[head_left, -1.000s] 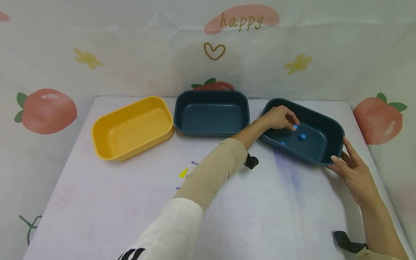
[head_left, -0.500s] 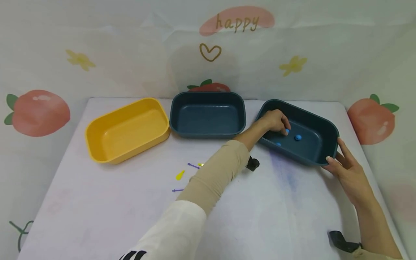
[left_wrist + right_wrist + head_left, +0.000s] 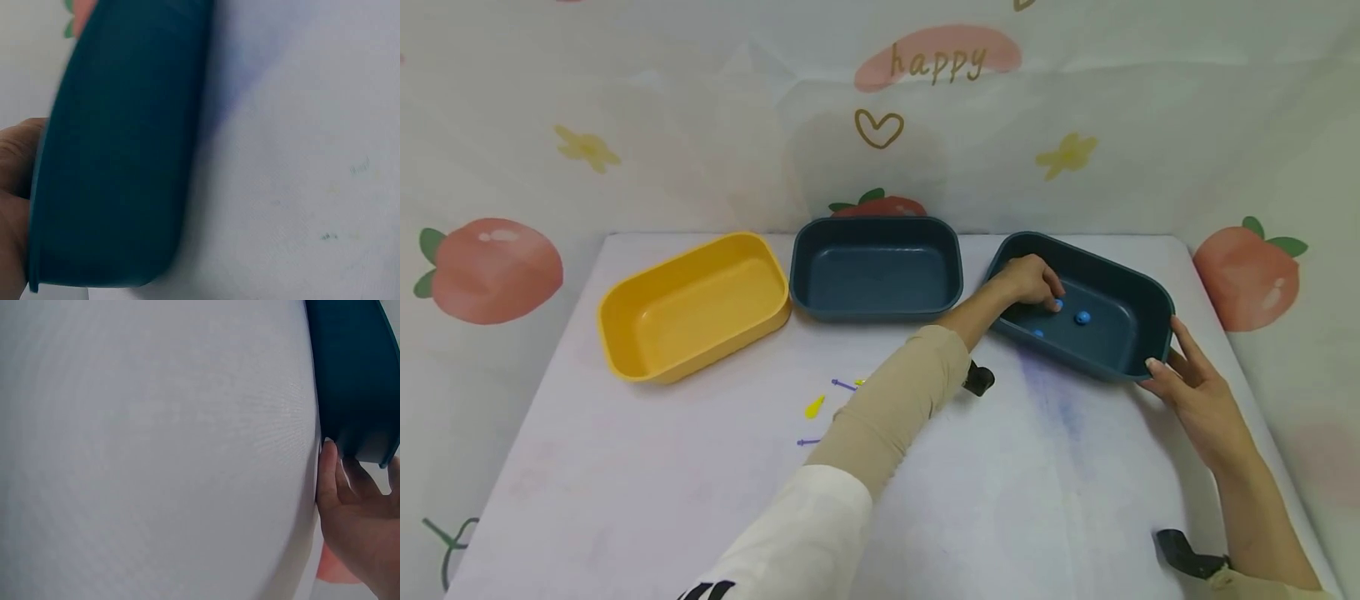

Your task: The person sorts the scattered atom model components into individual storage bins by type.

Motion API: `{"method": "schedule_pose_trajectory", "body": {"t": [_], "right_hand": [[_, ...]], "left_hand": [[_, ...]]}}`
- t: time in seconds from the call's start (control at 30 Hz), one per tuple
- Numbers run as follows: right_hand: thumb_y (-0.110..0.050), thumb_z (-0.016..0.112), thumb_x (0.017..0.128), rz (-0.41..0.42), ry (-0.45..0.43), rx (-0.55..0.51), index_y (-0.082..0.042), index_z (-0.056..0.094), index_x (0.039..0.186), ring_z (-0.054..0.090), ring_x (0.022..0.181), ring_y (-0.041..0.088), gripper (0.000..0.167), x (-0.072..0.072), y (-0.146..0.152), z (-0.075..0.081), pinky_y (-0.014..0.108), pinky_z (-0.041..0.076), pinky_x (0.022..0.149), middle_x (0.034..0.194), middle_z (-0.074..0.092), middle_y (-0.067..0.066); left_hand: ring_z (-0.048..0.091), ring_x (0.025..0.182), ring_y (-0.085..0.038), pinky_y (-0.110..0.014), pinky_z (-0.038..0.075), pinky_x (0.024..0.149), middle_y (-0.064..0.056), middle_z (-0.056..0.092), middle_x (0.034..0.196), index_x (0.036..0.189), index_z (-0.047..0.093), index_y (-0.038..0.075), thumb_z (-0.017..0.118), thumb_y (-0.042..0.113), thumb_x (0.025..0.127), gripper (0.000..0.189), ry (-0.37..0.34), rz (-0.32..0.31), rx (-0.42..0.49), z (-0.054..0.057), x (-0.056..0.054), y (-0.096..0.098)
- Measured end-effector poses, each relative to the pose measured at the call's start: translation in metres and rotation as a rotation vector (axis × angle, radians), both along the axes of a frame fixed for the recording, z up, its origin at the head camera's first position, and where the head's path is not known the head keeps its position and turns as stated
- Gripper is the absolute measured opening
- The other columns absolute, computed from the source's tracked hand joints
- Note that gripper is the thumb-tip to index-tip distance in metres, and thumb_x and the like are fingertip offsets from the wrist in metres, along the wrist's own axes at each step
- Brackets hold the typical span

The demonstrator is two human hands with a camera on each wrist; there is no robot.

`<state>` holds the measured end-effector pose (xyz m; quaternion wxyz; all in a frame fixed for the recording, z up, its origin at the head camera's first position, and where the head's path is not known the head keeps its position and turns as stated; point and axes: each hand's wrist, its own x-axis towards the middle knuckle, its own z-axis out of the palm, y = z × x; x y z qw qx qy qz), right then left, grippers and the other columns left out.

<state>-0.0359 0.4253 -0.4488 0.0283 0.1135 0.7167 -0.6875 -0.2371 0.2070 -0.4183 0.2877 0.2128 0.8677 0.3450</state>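
At the right stands a dark teal-blue plastic bin [image 3: 1120, 283] with several small blue balls in it. My left hand [image 3: 1028, 279] reaches over its near left rim and pinches one blue ball [image 3: 1058, 305] close to the bin's floor. Another blue ball [image 3: 1082, 317] lies beside the fingertips, and a third blue piece [image 3: 1037, 333] is partly hidden by the near wall. With thumb and fingers spread around the near right corner, my right hand [image 3: 1206, 408] holds the bin from outside. The left wrist view shows the bin's outer wall [image 3: 125, 156] hiding the left fingertips.
A second dark bin [image 3: 876, 279] stands at the back middle, beside a yellow bin [image 3: 700, 312] at the left. Small yellow pieces [image 3: 815, 407] and thin purple sticks [image 3: 808, 442] lie on the white table [image 3: 647, 483], partly behind the left sleeve [image 3: 887, 408].
The left hand has drawn slightly left and nearer within the bin, the pinched blue ball moving with it. The right hand has kept its hold at the corner. The head view has shifted slightly.
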Motion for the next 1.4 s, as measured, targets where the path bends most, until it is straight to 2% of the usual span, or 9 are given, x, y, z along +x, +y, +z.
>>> {"method": "schedule_pose_trajectory", "body": {"t": [0.13, 0.23, 0.3, 0.53, 0.7, 0.77, 1.03, 1.27, 1.4], "right_hand": [[-0.01, 0.056, 0.101, 0.004, -0.005, 0.013, -0.041, 0.02, 0.157, 0.063, 0.098, -0.006, 0.074, 0.0, 0.0, 0.0, 0.007, 0.049, 0.079, 0.165, 0.001, 0.019], [-0.01, 0.057, 0.101, 0.001, -0.005, 0.009, -0.041, 0.02, 0.157, 0.063, 0.097, -0.006, 0.074, 0.0, 0.0, 0.0, 0.007, 0.049, 0.078, 0.165, 0.001, 0.019], [-0.009, 0.056, 0.101, -0.005, -0.002, -0.005, -0.04, 0.021, 0.157, 0.064, 0.097, -0.005, 0.074, 0.0, 0.0, 0.0, 0.008, 0.05, 0.078, 0.165, 0.001, 0.018], [-0.009, 0.057, 0.101, -0.011, -0.002, -0.001, -0.041, 0.021, 0.157, 0.063, 0.097, -0.006, 0.074, 0.001, 0.001, -0.001, 0.008, 0.05, 0.077, 0.165, 0.001, 0.017], [-0.009, 0.057, 0.101, -0.008, -0.003, 0.017, -0.041, 0.021, 0.157, 0.061, 0.098, -0.006, 0.074, 0.0, 0.0, -0.002, 0.008, 0.05, 0.077, 0.165, 0.002, 0.017], [-0.009, 0.057, 0.101, -0.011, -0.005, 0.016, -0.041, 0.021, 0.157, 0.061, 0.098, -0.006, 0.074, 0.0, 0.0, -0.003, 0.008, 0.05, 0.077, 0.165, 0.002, 0.016], [-0.013, 0.057, 0.101, -0.026, -0.06, 0.087, -0.045, 0.019, 0.156, 0.059, 0.095, -0.009, 0.074, 0.0, 0.001, -0.004, 0.005, 0.048, 0.075, 0.165, 0.0, 0.016], [-0.016, 0.059, 0.101, -0.025, -0.074, 0.092, -0.046, 0.018, 0.155, 0.06, 0.095, -0.01, 0.075, 0.001, -0.001, -0.001, 0.005, 0.047, 0.076, 0.165, 0.0, 0.015], [-0.013, 0.059, 0.1, -0.029, -0.053, 0.049, -0.044, 0.019, 0.156, 0.062, 0.093, -0.01, 0.075, 0.001, -0.001, 0.0, 0.005, 0.048, 0.075, 0.165, -0.001, 0.017]], "left_hand": [[0.067, 0.089, -0.012, -0.02, 0.052, 0.076, 0.001, 0.071, 0.108, 0.117, 0.072, 0.011, 0.076, 0.015, 0.089, 0.029, -0.115, 0.022, 0.215, 0.005, -0.005, -0.009], [0.066, 0.09, -0.012, -0.019, 0.054, 0.076, -0.003, 0.069, 0.109, 0.121, 0.069, 0.006, 0.073, 0.011, 0.091, 0.032, -0.162, -0.001, 0.34, 0.011, -0.009, -0.014], [0.064, 0.093, -0.011, -0.02, 0.054, 0.077, -0.004, 0.069, 0.111, 0.124, 0.067, 0.004, 0.072, 0.01, 0.092, 0.033, -0.172, -0.033, 0.379, 0.016, -0.01, -0.017], [0.061, 0.098, -0.006, -0.025, 0.054, 0.082, -0.002, 0.067, 0.117, 0.129, 0.064, 0.007, 0.069, 0.013, 0.094, 0.036, -0.177, -0.098, 0.429, 0.036, -0.006, -0.031], [0.06, 0.101, -0.004, -0.027, 0.053, 0.083, -0.005, 0.065, 0.124, 0.131, 0.062, 0.006, 0.067, 0.011, 0.095, 0.036, -0.215, -0.121, 0.48, 0.05, 0.0, -0.043], [0.06, 0.102, -0.005, -0.027, 0.053, 0.083, -0.006, 0.065, 0.126, 0.13, 0.063, 0.007, 0.067, 0.011, 0.095, 0.035, -0.21, -0.136, 0.491, 0.055, 0.002, -0.048], [0.064, 0.099, -0.011, -0.024, 0.053, 0.085, 0.005, 0.068, 0.114, 0.129, 0.063, 0.012, 0.066, 0.02, 0.097, 0.034, -0.25, -0.173, 0.577, 0.066, 0.014, -0.069], [0.066, 0.1, -0.013, -0.024, 0.053, 0.084, 0.001, 0.066, 0.118, 0.13, 0.063, 0.008, 0.066, 0.017, 0.097, 0.035, -0.19, -0.258, 0.587, 0.076, 0.027, -0.088], [0.067, 0.098, -0.012, -0.021, 0.052, 0.086, 0.0, 0.064, 0.119, 0.128, 0.064, 0.008, 0.067, 0.017, 0.096, 0.033, -0.148, -0.284, 0.564, 0.079, 0.034, -0.1]]}}
